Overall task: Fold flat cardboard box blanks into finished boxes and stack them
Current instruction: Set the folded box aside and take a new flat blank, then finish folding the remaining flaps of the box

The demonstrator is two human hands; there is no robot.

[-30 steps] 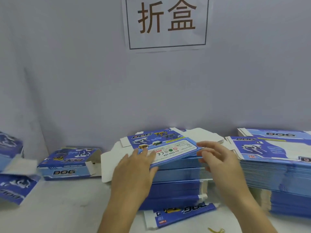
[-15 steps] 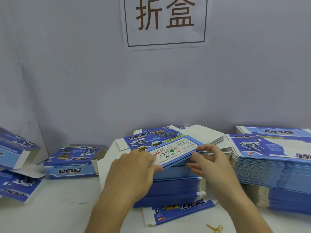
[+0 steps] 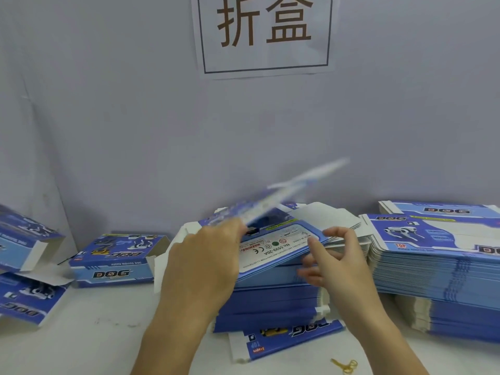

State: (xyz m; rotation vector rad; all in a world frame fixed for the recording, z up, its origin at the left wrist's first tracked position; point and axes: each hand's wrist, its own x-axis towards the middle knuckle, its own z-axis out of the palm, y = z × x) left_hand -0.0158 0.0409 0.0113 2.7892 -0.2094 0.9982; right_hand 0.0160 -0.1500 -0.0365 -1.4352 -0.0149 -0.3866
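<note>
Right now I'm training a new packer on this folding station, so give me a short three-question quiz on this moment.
1. True or false: the left hand grips a blurred box blank raised above the middle stack of flat blanks.
2. Which side of the middle stack holds the folded DOG box? A) the person's left B) the person's right
3. Fill in: the small yellow object near the table's front edge is a rubber ____.

Key: 1 true; 2 A; 3 band. The right hand hovers by the top flat blank, its fingers loosely curled, with no clear grip.
</note>
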